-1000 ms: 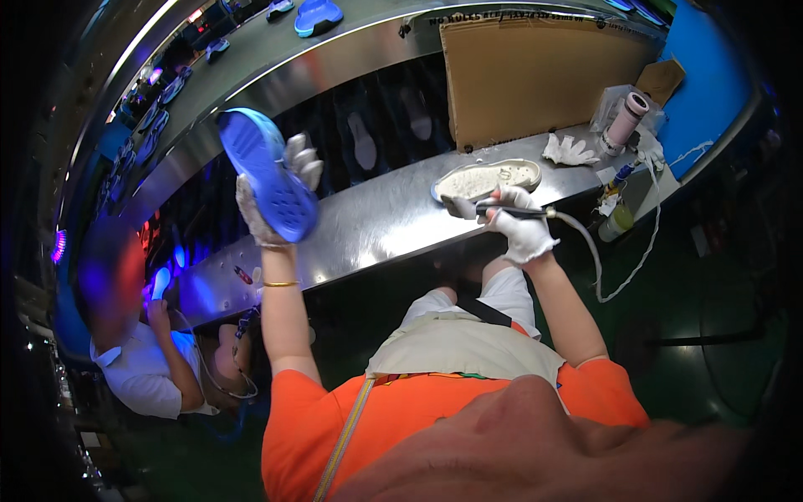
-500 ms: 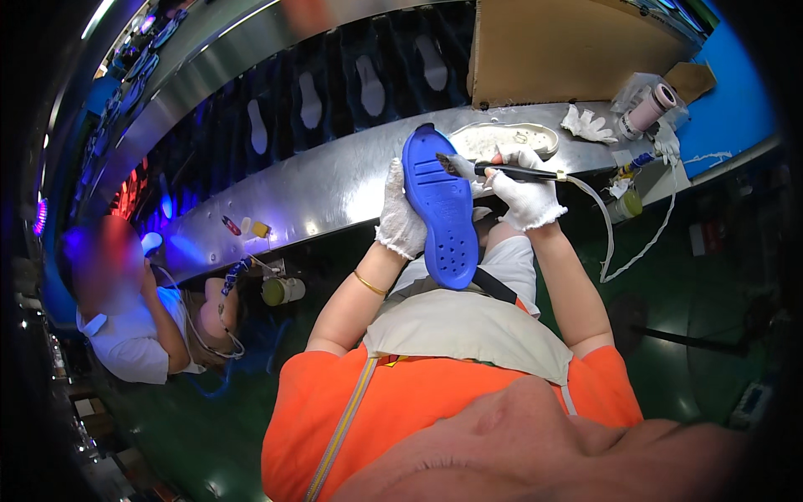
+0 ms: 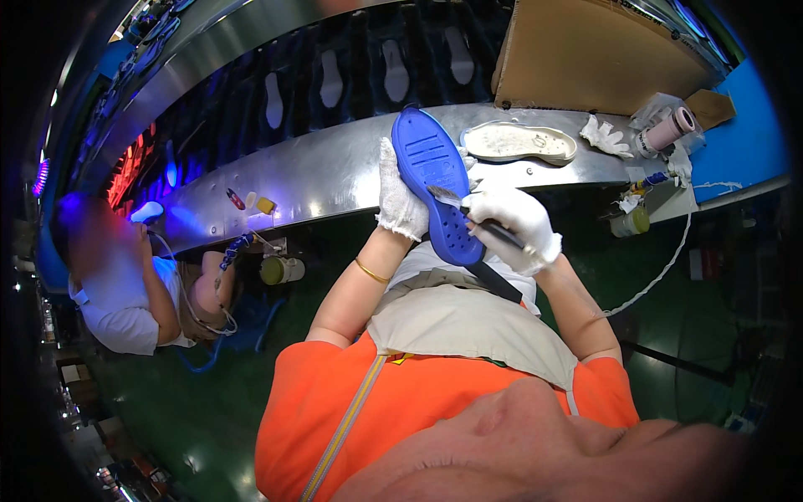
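A blue shoe sole stands tilted above my lap, its moulded inner face toward me. My left hand, in a white cotton glove, grips the sole along its left edge. My right hand, also gloved, is closed on a dark-handled brush whose bristle tip rests on the middle of the sole. A white glue-crusted tray shaped like a sole lies on the steel bench just beyond my hands.
A dark conveyor carries several pale soles behind the bench. A cardboard sheet, a spare white glove, a pink roll and a white hose sit at the right. A co-worker in white sits to my left.
The blue sole has come down from high at the left to in front of my chest. My right hand left the tray and brought the brush onto the sole.
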A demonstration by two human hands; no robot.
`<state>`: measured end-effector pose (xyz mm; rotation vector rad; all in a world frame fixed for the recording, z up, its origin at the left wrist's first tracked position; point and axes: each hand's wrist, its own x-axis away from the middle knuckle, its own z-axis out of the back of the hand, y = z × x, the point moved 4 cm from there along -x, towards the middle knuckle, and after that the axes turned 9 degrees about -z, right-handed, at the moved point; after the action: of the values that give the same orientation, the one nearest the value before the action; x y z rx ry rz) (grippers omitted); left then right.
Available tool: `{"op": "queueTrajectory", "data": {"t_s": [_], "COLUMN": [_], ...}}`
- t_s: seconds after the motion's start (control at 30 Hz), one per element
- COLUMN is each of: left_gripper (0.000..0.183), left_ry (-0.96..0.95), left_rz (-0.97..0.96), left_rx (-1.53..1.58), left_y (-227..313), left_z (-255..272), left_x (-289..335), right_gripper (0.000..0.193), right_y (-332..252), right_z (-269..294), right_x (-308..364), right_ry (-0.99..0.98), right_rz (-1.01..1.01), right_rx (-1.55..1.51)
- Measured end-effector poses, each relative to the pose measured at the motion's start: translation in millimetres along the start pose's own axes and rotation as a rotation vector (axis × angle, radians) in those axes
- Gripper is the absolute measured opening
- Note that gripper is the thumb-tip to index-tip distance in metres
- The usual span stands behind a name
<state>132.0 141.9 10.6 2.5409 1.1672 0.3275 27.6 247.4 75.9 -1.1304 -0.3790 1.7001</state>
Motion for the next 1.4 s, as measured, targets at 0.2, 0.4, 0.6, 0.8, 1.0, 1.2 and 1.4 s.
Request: {"op": "queueTrajectory", "data": {"t_s": [0.2,0.4,0.6,0.8,1.0,1.2,1.4], "left_gripper": [0.080,0.076,0.079,0.080,0.075,0.078,0.068], "left_ry": [-0.032,-0.075,-0.077,0.004,0.100,0.032,0.127], "left_rz": [-0.075,-0.163,-0.094,-0.055,-0.050,0.063,0.091], "left_rx": [-0.027,-0.342,-0.312,-0.236,-0.303,-0.167,-0.198], "left_y": [-23.4,-43.1,-41.8,-43.0,-24.6,-19.1,-18.6], "left_z": [-0.5,-9.5,7.1,15.9,1.0,4.3,20.7], "left_x": [6.4,16.7,13.5,10.6,18.8,9.8,10.4], "right_gripper": [0.014,0.019,0.023,0.017,0.015,0.018,0.016], "right_y": [36.5,44.1,41.4,17.6,34.2,17.5,28.1], "right_z": [12.3,-5.0,-0.3,-1.7,-8.6,-19.4,-19.0], "right_x": [0.7,-1.3,9.9,12.1,24.2,29.5,43.0], "right_ry": [0.332,0.477,0.401,0.308,0.240,0.164,0.175], "right_rz": [-0.541,-0.608,-0.657,-0.372,-0.737,-0.448,-0.551], "right_rx": [-0.525,-0.753,-0.984,-0.358,-0.717,-0.406,-0.476]}}
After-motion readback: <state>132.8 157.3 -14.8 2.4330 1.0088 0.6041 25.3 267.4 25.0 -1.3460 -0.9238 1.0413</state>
